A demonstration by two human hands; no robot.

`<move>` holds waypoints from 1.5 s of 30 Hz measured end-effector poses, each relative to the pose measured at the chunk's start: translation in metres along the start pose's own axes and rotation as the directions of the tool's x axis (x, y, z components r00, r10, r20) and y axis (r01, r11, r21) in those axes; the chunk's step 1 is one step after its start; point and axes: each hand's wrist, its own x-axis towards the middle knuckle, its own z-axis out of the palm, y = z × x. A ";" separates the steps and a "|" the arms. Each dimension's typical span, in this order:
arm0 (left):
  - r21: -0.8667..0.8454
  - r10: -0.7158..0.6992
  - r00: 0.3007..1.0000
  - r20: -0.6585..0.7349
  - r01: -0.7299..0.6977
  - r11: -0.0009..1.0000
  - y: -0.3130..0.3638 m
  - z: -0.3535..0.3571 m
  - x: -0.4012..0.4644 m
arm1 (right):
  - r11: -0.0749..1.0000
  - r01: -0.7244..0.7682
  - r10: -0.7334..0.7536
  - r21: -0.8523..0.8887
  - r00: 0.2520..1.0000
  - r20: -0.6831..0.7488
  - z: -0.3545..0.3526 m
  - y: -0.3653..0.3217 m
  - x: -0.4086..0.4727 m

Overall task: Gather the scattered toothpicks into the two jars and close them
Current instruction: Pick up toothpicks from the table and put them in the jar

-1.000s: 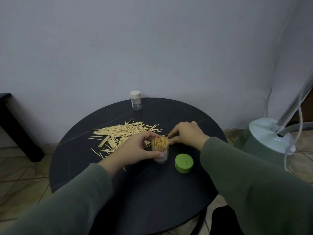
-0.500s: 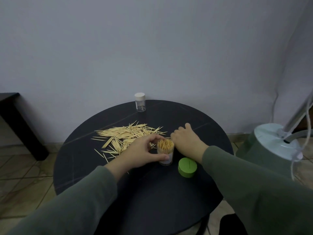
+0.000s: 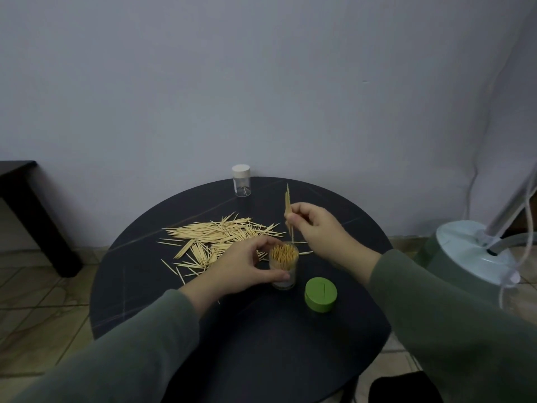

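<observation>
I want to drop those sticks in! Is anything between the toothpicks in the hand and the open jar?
Nothing visible. The right hand pinches the toothpicks above the table, and the jar, held by the left hand, has its lid off.

- Your surface (image 3: 261, 344) is a round dark top with faint pale lines crossing it.
- Behind it you have a plain grey wall (image 3: 261, 82).
- To your left a dark table (image 3: 17, 181) stands against the wall, one leg reaching the floor.
- The floor (image 3: 37, 301) around you is tan tile.
- On your right sits a pale green appliance (image 3: 465, 257) with a slanting pole, a hose and a white cord.
</observation>
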 end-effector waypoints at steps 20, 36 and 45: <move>0.316 0.344 0.890 -0.300 -0.248 0.916 0.002 0.009 -0.003 | 0.992 0.043 -0.027 -0.117 0.990 0.135 0.000 0.027 -0.008; 0.358 0.292 0.932 -0.217 -0.202 0.912 0.007 0.004 -0.002 | 0.937 0.116 -0.008 -0.329 0.950 0.312 -0.017 0.030 -0.009; 0.355 0.061 0.995 -0.074 -0.031 0.935 0.022 -0.017 -0.016 | 0.924 0.095 0.022 -0.370 0.954 0.299 -0.015 0.031 -0.002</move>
